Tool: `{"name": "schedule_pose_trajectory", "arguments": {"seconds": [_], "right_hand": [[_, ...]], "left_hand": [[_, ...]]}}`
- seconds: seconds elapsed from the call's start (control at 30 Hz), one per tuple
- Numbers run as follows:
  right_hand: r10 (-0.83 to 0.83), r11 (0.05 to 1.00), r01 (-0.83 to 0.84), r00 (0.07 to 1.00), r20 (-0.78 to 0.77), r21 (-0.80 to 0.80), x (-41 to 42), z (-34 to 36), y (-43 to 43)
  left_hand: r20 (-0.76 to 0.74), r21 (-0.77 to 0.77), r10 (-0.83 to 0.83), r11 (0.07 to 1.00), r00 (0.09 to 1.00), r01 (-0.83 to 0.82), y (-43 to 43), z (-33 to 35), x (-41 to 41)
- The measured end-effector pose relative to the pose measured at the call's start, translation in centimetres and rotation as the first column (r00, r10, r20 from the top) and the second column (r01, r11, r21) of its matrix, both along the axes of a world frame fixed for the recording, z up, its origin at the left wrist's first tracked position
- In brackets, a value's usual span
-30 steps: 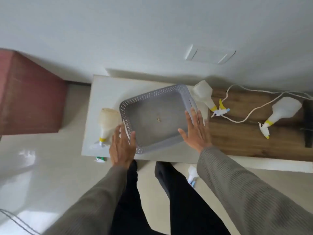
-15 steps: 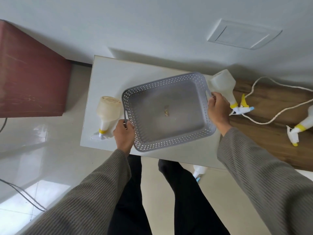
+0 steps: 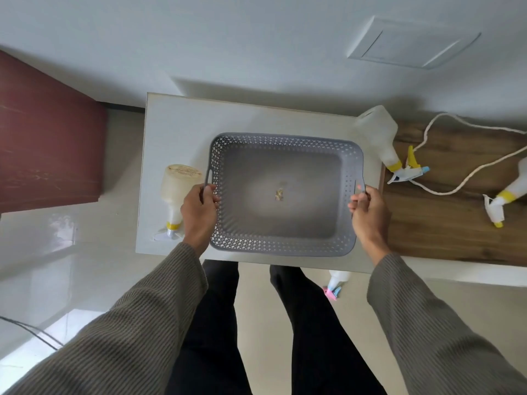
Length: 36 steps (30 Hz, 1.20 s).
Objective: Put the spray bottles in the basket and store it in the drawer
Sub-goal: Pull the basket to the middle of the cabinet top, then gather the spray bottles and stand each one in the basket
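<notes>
Now the left hand (image 3: pixel 198 215) and right hand (image 3: pixel 369 213) are closed on the handles at 9 and 3 o'clock of the grey perforated plastic basket (image 3: pixel 285 249) on the white table (image 3: pixel 176 132).

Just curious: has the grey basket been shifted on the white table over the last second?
Yes. The grey basket turned square to the white table edges; earlier it sat skewed.

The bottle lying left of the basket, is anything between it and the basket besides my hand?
Nothing visible besides it: the left hand, gripping the basket handle, lies between the bottle neck and the basket wall. The basket interior holds only a small scrap.
</notes>
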State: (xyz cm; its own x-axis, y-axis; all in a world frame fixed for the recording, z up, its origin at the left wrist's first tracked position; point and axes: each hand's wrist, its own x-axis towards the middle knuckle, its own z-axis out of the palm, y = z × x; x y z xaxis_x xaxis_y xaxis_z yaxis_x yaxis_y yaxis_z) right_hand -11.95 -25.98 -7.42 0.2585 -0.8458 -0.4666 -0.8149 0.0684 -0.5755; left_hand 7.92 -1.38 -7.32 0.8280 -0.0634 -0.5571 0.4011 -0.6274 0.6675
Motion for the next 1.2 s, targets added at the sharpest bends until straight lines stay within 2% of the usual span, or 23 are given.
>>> {"name": "schedule_pose_trajectory", "arguments": {"seconds": [0.43,0.5,0.6,0.7,0.83,0.93,1.03,1.1,1.2], "right_hand": [[-0.03,0.999,0.032,0.999,-0.044,0.044,-0.8,-0.7,1.5],[-0.001,1.0,0.001,0.998,-0.07,0.006,-0.8,-0.2,1.7],[0.081,0.981,-0.102,0.989,-0.128,-0.165,-0.9,1.5,2.7],[0.24,0.912,-0.27,0.962,-0.133,-0.31,0.0,3.7,4.5],[0.484,0.834,-0.484,0.873,-0.07,-0.264,3.8,6.1,8.3],[0.686,0.694,-0.651,0.727,0.01,-0.307,8.0,7.2,12.0],[0.88,0.451,-0.819,0.474,0.025,-0.354,12.6,7.1,16.1],[0.961,0.241,-0.907,0.274,-0.048,-0.344,15.5,6.2,18.6],[0.954,-0.101,-0.958,-0.017,-0.298,-0.27,19.1,4.2,21.7]], "left_hand": [[-0.026,-0.004,-0.059,0.998,0.998,0.059,0.5,-0.9,0.1],[-0.018,0.02,-0.076,0.997,0.997,0.076,0.7,-0.4,-0.1],[0.031,0.067,-0.095,0.993,0.995,0.093,1.3,0.6,-0.7],[0.086,0.06,-0.104,0.993,0.991,0.099,2.1,2.1,-1.6],[0.082,-0.043,-0.084,0.995,0.993,0.087,3.9,3.9,-2.8],[0.151,-0.087,-0.058,0.994,0.987,0.071,6.0,4.8,-3.6],[0.281,0.009,-0.11,0.994,0.954,0.112,8.7,4.6,-4.0],[0.32,0.103,-0.16,0.986,0.934,0.133,10.5,4.3,-3.7],[0.326,0.237,-0.231,0.959,0.917,0.157,13.1,3.6,-2.8]]}}
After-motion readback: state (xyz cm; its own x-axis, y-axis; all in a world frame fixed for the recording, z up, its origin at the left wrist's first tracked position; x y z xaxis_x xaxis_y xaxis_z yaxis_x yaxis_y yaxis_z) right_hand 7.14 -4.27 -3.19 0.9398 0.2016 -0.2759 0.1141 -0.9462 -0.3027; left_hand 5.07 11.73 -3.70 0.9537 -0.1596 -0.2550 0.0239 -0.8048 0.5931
